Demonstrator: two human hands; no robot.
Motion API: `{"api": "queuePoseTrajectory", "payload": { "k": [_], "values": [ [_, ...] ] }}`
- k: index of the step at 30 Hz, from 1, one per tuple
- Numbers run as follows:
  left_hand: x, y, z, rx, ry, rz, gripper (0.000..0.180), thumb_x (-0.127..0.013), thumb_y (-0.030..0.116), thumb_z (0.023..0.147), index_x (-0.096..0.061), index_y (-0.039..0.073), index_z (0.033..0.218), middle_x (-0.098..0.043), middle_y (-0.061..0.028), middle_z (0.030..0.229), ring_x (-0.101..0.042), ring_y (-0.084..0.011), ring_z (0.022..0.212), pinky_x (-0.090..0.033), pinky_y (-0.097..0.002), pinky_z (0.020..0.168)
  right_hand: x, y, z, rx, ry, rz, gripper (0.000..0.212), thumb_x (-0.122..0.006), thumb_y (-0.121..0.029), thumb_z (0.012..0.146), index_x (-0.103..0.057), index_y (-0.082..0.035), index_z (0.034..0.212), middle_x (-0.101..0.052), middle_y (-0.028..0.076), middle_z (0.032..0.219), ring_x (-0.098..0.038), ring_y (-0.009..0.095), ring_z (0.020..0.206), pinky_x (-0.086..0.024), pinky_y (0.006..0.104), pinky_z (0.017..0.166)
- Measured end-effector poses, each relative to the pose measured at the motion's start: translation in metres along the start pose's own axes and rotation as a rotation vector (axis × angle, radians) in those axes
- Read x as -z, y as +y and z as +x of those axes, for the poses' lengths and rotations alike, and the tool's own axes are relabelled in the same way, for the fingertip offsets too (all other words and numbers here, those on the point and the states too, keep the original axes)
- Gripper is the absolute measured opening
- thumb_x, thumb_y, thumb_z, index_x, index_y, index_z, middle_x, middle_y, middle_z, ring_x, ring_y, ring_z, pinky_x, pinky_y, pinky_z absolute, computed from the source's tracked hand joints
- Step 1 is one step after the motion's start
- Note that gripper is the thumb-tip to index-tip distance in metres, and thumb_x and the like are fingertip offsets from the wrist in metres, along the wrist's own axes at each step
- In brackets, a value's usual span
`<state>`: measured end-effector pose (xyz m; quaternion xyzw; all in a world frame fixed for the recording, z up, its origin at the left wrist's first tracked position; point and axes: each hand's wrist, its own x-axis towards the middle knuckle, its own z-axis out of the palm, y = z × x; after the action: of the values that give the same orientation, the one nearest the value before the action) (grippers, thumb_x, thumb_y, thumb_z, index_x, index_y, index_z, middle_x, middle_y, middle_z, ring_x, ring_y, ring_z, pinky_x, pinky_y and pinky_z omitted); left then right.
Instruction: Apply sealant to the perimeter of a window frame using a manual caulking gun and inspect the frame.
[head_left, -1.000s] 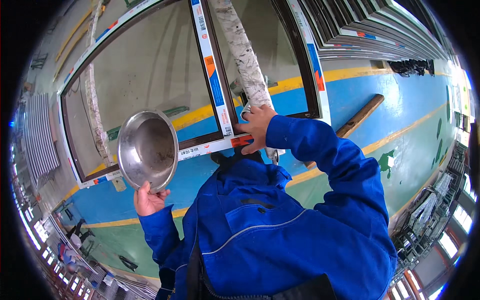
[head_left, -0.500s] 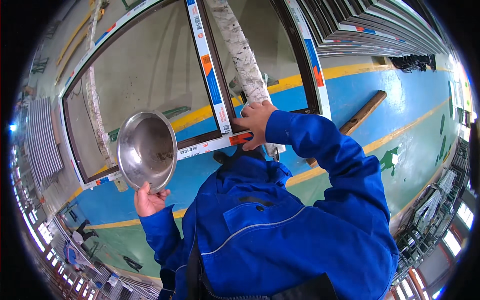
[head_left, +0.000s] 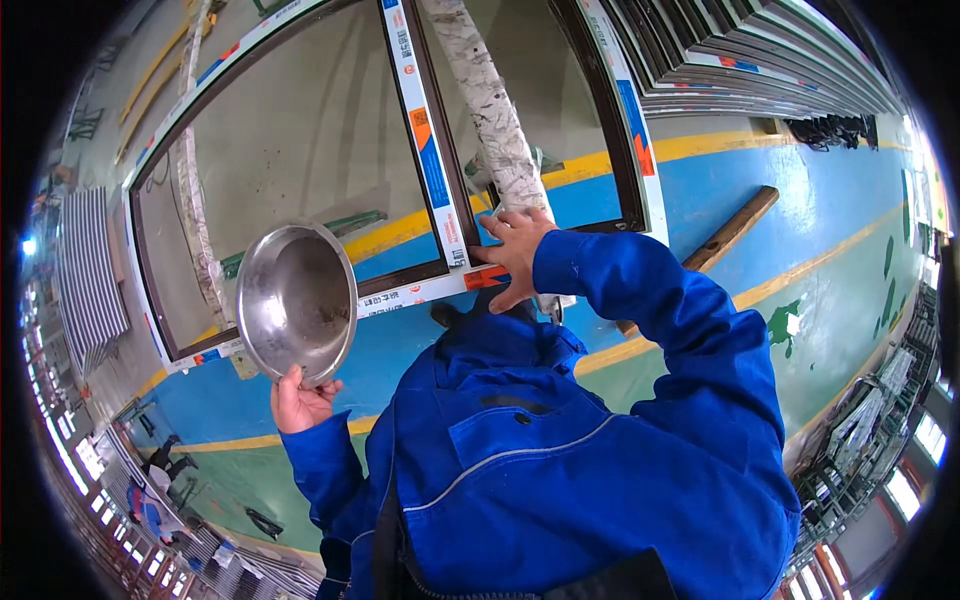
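Observation:
My left hand (head_left: 303,402) pinches the near rim of a shiny metal bowl (head_left: 275,318), thumb on the inside. The bowl is tilted, and some small dark bits lie in its bottom. It hangs over the near edge of a large window frame (head_left: 430,160), dark brown with white protective film and printed strips. My right hand (head_left: 517,250) rests with fingers spread on the frame's near rail, close to where the middle bar joins it. Beneath the frame there, a worn white-wrapped support beam (head_left: 490,110) runs away from me.
A second wrapped beam (head_left: 190,200) supports the frame's left part. Stacked frame profiles (head_left: 770,60) stand at the far right. A wooden bar (head_left: 735,228) lies on the blue floor to the right. Striped stacked profiles (head_left: 90,270) are at the left. Someone is at the lower left (head_left: 148,505).
My right hand's fingers have spread a little and its thumb has shifted slightly along the near rail. My left hand still holds the bowl, almost unmoved.

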<state>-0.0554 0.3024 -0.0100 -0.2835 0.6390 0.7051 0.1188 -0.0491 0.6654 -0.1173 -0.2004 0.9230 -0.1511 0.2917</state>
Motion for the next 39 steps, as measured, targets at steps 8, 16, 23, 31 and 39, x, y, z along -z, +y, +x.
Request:
{"api": "queuePoseTrajectory", "payload": {
  "k": [8, 16, 23, 31, 39],
  "values": [
    [-0.002, -0.002, 0.000, 0.018, 0.044, -0.014, 0.023, -0.057, 0.026, 0.089, -0.058, 0.005, 0.098, -0.064, -0.0076, 0.077, -0.056, -0.0173, 0.060, -0.050, -0.0382, 0.061, 0.008, 0.005, 0.008, 0.029, -0.053, -0.018, 0.088, -0.062, -0.074, 0.066, -0.046, -0.030, 0.140, -0.027, 0.017, 0.151, -0.033, 0.037, 0.134, -0.030, 0.0557, 0.101],
    [0.016, -0.010, 0.003, 0.049, 0.006, -0.061, 0.032, -0.056, 0.020, 0.087, -0.051, 0.001, 0.113, -0.065, -0.0129, 0.089, -0.062, -0.0216, 0.066, -0.054, -0.0394, 0.059, 0.007, 0.012, 0.013, 0.058, -0.120, 0.020, 0.083, -0.061, -0.076, 0.065, -0.051, -0.033, 0.135, -0.030, 0.014, 0.151, -0.033, 0.037, 0.134, -0.030, 0.0597, 0.098],
    [0.022, -0.011, 0.002, 0.069, 0.001, -0.050, 0.033, -0.056, 0.021, 0.087, -0.050, 0.001, 0.113, -0.065, -0.0132, 0.089, -0.062, -0.0213, 0.067, -0.054, -0.0394, 0.060, 0.013, 0.008, 0.013, 0.039, -0.195, -0.006, 0.079, -0.064, -0.071, 0.067, -0.052, -0.033, 0.134, -0.030, 0.012, 0.151, -0.033, 0.036, 0.134, -0.033, 0.0567, 0.094],
    [0.018, -0.003, 0.005, 0.038, -0.029, -0.049, 0.034, -0.057, 0.021, 0.087, -0.051, 0.000, 0.113, -0.065, -0.0141, 0.089, -0.062, -0.0221, 0.067, -0.053, -0.0384, 0.059, 0.022, 0.004, 0.009, -0.140, -0.071, 0.493, 0.059, -0.066, -0.037, 0.077, -0.054, -0.010, 0.128, -0.068, 0.013, 0.083, -0.068, 0.024, 0.067, -0.054, 0.0366, 0.062],
    [0.020, -0.012, 0.005, 0.018, -0.010, -0.033, 0.032, -0.054, 0.018, 0.086, -0.060, -0.008, 0.104, -0.066, -0.0171, 0.084, -0.066, -0.0237, 0.064, -0.057, -0.0339, 0.054, 0.006, -0.005, 0.034, 0.199, -0.411, 0.378, 0.040, -0.072, -0.026, 0.069, -0.061, -0.010, 0.104, -0.061, 0.011, 0.107, -0.057, 0.031, 0.102, -0.051, 0.0454, 0.079]
  ]
}}
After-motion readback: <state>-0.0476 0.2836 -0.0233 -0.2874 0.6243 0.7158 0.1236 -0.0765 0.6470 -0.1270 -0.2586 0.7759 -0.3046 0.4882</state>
